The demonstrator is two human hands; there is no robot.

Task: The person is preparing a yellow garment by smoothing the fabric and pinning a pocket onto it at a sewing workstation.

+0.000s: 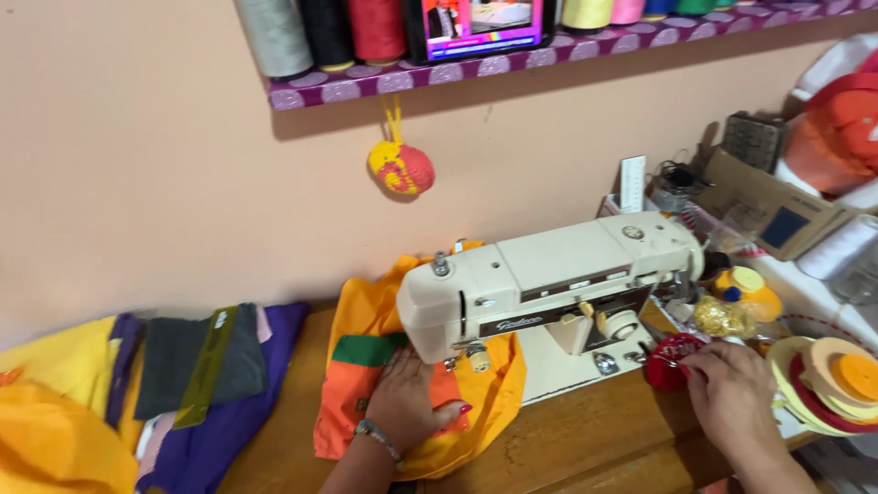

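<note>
A cream sewing machine (558, 279) stands on a wooden table (585, 444). Orange and yellow fabric (366, 338) with a green stripe lies under its needle end. My left hand (407, 402) rests flat on that fabric, fingers spread, a bracelet on the wrist. My right hand (732, 393) is at the machine's right end, fingertips pinching a small red round object (668, 359) beside the machine's base.
Yellow, purple and grey cloth (165, 384) is piled at the left with a green ruler on it. Ribbon rolls (832, 380) and a yellow-lidded jar (745, 288) sit at the right. A shelf (549, 55) above holds thread cones and a screen. A pincushion (402, 167) hangs below it.
</note>
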